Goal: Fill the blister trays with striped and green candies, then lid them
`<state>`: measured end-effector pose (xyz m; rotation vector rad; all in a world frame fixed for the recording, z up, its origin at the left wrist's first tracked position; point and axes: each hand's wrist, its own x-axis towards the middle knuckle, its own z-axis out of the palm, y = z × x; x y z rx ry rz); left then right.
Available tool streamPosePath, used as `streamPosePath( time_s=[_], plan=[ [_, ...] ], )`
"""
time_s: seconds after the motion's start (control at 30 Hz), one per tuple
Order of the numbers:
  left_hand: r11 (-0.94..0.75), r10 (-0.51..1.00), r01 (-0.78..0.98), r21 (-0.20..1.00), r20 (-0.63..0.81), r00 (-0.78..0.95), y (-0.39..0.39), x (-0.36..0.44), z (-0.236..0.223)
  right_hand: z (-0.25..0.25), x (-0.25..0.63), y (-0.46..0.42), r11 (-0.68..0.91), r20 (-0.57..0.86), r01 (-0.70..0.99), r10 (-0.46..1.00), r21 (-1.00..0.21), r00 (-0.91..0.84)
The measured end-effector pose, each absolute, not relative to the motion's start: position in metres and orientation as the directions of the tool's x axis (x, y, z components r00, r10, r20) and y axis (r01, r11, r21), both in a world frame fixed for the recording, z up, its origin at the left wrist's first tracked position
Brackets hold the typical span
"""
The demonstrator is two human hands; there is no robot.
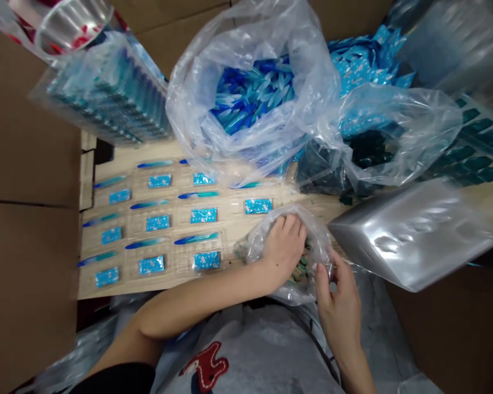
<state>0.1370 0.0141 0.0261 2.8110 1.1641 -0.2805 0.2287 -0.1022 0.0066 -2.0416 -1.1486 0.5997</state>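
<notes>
A small clear plastic bag (290, 293) with small green and brownish pieces in it stands at the table's front edge. My left hand (285, 249) reaches into it from above, fingers curled and bent downward; the fingertips and whatever they pinch are hidden. On the bag's right side, my right hand (340, 295) grips the rim between thumb and fingers. To the left lie several clear blister trays in rows. Each holds a slender pointed blue-to-teal piece (197, 239) and a small blue patterned packet (206, 260). Nearest to my left hand is another packet (258, 206) in its tray.
Behind stands a large clear bag (189, 104) of slender blue pieces, beside a pile of blue packets (365, 71). A bag of dark green pieces (370, 150) and clear plastic sleeves (419, 235) are at right. Stacked trays (110, 93) and a metal bowl (72, 27) stand back left.
</notes>
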Motion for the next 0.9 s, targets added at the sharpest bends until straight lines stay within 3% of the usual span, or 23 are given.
streamPosePath(
  time_s=[0.33, 0.6, 0.77, 0.9],
  plan=[
    [-0.839, 0.54, 0.544, -0.027, -0.17, 0.824, 0.007, 0.13, 0.035, 0.007, 0.228, -0.109, -0.326, -0.006, 0.588, 0.878, -0.741, 0.479],
    [-0.796, 0.605, 0.6, -0.084, -0.157, 0.781, -0.01, 0.108, 0.034, 0.008, 0.223, -0.108, -0.292, 0.027, 0.567, 0.873, -0.77, 0.486],
    [-0.824, 0.563, 0.567, -0.008, -0.129, 0.816, 0.009, 0.116, 0.025, 0.003, 0.216, -0.095, -0.287, 0.101, 0.477, 0.765, -0.831, 0.636],
    [-0.853, 0.517, 0.52, 0.049, -0.064, 0.854, 0.025, 0.12, 0.026, -0.001, 0.219, -0.085, -0.326, 0.168, 0.514, 0.695, -0.793, 0.7]
  ],
)
